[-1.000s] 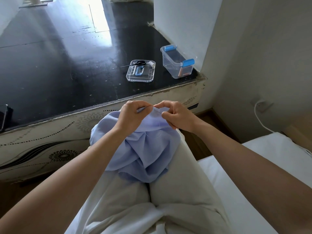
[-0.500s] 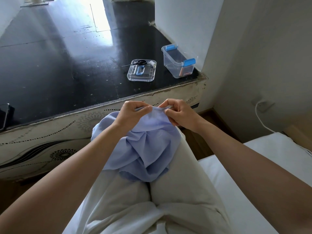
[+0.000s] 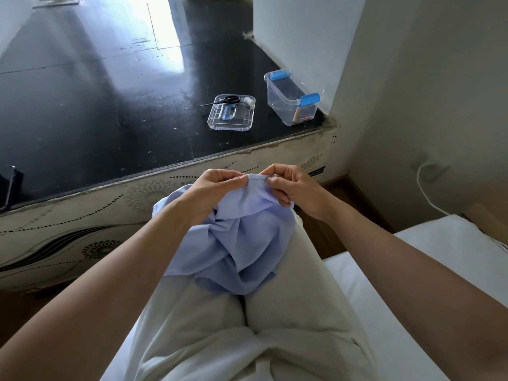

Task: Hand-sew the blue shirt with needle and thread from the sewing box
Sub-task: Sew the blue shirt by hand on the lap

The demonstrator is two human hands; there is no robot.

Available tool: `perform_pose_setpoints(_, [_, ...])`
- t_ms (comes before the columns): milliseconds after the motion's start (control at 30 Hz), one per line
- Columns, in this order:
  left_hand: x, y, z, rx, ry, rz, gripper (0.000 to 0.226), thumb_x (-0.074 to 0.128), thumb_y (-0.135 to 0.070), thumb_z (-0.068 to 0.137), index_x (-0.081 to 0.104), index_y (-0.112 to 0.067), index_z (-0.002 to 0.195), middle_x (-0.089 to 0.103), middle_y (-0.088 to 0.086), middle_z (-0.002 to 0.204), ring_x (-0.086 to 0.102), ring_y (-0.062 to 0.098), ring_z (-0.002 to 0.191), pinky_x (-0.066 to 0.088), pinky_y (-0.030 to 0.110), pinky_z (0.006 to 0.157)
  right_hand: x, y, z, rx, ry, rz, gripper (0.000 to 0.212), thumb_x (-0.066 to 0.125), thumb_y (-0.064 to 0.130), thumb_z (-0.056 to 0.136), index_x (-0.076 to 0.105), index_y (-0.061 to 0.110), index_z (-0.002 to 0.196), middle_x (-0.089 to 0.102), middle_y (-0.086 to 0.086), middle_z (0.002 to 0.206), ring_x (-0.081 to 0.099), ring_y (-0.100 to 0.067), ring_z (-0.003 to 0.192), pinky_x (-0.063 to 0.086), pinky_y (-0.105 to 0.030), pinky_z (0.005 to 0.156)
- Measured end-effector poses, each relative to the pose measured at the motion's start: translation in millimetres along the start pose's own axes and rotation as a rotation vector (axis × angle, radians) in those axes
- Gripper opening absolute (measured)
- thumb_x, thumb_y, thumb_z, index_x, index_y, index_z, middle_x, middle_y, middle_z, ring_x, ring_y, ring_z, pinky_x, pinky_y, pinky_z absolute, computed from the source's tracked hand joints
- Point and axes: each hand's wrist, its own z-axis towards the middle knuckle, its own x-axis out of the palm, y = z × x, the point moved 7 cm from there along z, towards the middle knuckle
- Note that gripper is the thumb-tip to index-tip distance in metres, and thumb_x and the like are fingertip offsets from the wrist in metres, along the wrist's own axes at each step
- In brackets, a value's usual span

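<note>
Pale blue shirt (image 3: 242, 243) sits bunched and creased on the lap, its far edge lifted and pinched taut between the left hand (image 3: 217, 188) and right hand (image 3: 291, 185). Far off on the dark desk (image 3: 110, 105) the clear sewing box (image 3: 291, 101) with blue clips stands open; just left lies its lid (image 3: 231, 121), flat, with a white thread spool (image 3: 248, 99) on its far right corner

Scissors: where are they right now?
Head view, upper middle: the scissors lie along the far edge of the clear lid on the black tabletop, left of the thread spool and the open sewing box.
</note>
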Motion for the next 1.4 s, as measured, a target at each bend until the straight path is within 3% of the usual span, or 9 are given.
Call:
perform_pose_setpoints(167, [3.8,0.5,-1.8,-0.008,0.003,-0.063,0.014,0.064,-0.018,0.092,0.075,-0.010,0.090,0.068,0.010,0.084,0.057,0.019,0.079,0.047,0.031,0.069,5.4,-1.5,1.3,0.011,0.027,0.074,0.016,0.045,0.017,0.102,0.056,0.006,0.105,0.049,-0.009,0.064,0.041,-0.014,0.053,0.039,-0.027,0.059])
perform_pose_setpoints(333, [6.9,1.4,-1.5,-0.030,0.016,-0.061,0.014,0.064,-0.016,0.092,0.074,-0.007,0.094,0.069,0.012,0.086,0.058,0.022,0.082,0.047,0.033,0.072,6.9,0.1,1.1,0.014,0.033,0.068,0.013,0.047,0.019,0.101,0.053,0.007,0.103,0.049,-0.008,0.066,0.043,-0.012,0.053,0.042,-0.021,0.056])
perform_pose_setpoints(567, [8.1,-5.8,-0.9,0.015,-0.010,-0.039,0.012,0.065,-0.016,0.092,0.074,-0.009,0.094,0.069,0.011,0.088,0.060,0.019,0.081,0.051,0.029,0.068,3.4,3.5,3.7,0.000,-0.013,0.020,0.018,0.053,0.024,0.098,0.053,0.009,0.108,0.053,-0.021,0.075,0.049,-0.027,0.066,0.046,-0.031,0.065])
perform_pose_setpoints(700, [11.4,-5.7,-1.6,0.005,-0.005,-0.031,0.012,0.065,-0.018,0.092,0.074,-0.010,0.092,0.069,0.008,0.082,0.060,0.016,0.076,0.051,0.025,0.063,6.2,5.6,5.6,0.004,0.003,0.013,0.014,0.051,0.022,0.100,0.051,0.011,0.109,0.055,0.000,0.069,0.052,-0.009,0.059,0.047,-0.022,0.062])
perform_pose_setpoints(900, [15.5,-5.6,-1.1,-0.012,-0.016,-0.064,0.014,0.065,-0.018,0.092,0.073,-0.007,0.094,0.070,0.011,0.084,0.062,0.017,0.074,0.052,0.024,0.064,10.6,1.2,6.3,0.067,0.022,0.117,0.015,0.038,0.015,0.105,0.045,0.011,0.118,0.049,0.000,0.065,0.046,-0.006,0.053,0.041,-0.021,0.056])
perform_pose_setpoints(1100, [12.1,-5.6,-2.9,-0.039,-0.104,-0.058,0.011,0.070,-0.019,0.088,0.075,-0.009,0.089,0.068,0.010,0.081,0.058,0.017,0.073,0.051,0.021,0.060,6.9,1.1,7.0,0.047,-0.005,0.070,0.018,0.047,0.015,0.102,0.042,0.014,0.120,0.052,-0.004,0.074,0.053,-0.005,0.058,0.047,-0.019,0.059])
perform_pose_setpoints(1200, [11.6,-9.4,-3.3,-0.049,-0.174,-0.021,0.012,0.071,-0.024,0.087,0.075,-0.015,0.080,0.066,0.004,0.071,0.055,0.016,0.069,0.047,0.020,0.056,-1.4,2.6,9.0,-0.066,-0.163,-0.099,0.022,0.059,0.022,0.096,0.049,0.021,0.116,0.059,-0.001,0.094,0.059,-0.008,0.083,0.052,-0.024,0.077])
perform_pose_setpoints(1267, [9.5,-10.1,-2.9,-0.062,-0.231,0.000,0.015,0.073,-0.027,0.086,0.074,-0.019,0.074,0.064,-0.001,0.064,0.054,0.015,0.066,0.045,0.022,0.057,-9.3,9.5,7.0,-0.190,-0.313,-0.234,0.019,0.062,0.030,0.089,0.055,0.031,0.107,0.058,0.011,0.103,0.055,-0.008,0.095,0.047,-0.015,0.082])
perform_pose_setpoints(1400, [10.8,-10.0,-2.1,-0.078,-0.237,0.049,0.013,0.074,-0.031,0.084,0.076,-0.020,0.076,0.064,-0.001,0.067,0.054,0.012,0.066,0.045,0.023,0.057,-8.6,25.8,5.0,-0.328,-0.357,-0.311,0.008,0.069,0.029,0.087,0.062,0.032,0.091,0.063,0.012,0.089,0.061,-0.010,0.082,0.054,-0.022,0.072])
